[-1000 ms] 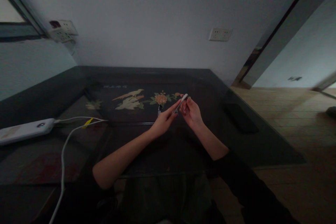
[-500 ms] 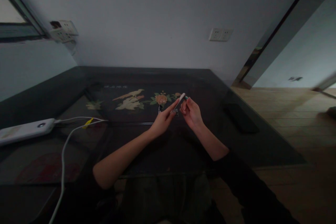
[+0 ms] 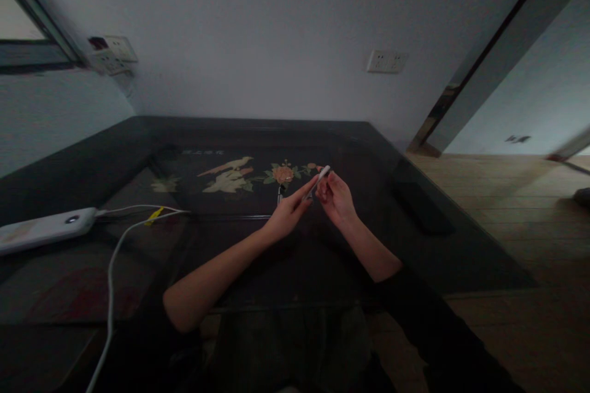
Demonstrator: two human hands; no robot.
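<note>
My left hand (image 3: pixel 289 212) grips a slim, flat object with a pale rounded end (image 3: pixel 324 171), tilted up toward the right. Its kind cannot be made out in the dim light. Right beside it, my right hand (image 3: pixel 338 198) has its fingers curled in, close to or touching the object's upper end. What the right fingers hold, if anything, is hidden. A small shiny metallic thing (image 3: pixel 279 194) shows just behind my left hand, over the dark table (image 3: pixel 258 258).
To the left lies a white power bank (image 3: pixel 50 227) with a white cable (image 3: pixel 110 282) running from it; a yellow tag (image 3: pixel 154 216) is on the cable. A dark flat rectangular object (image 3: pixel 424 209) lies at the right. Behind the table rises a wall with sockets (image 3: pixel 387 61).
The slim object has tilted and shifted slightly right. A small greenish thing seen at my right fingertips, and a shiny bit between the hands, no longer show. Both arms are nearly still.
</note>
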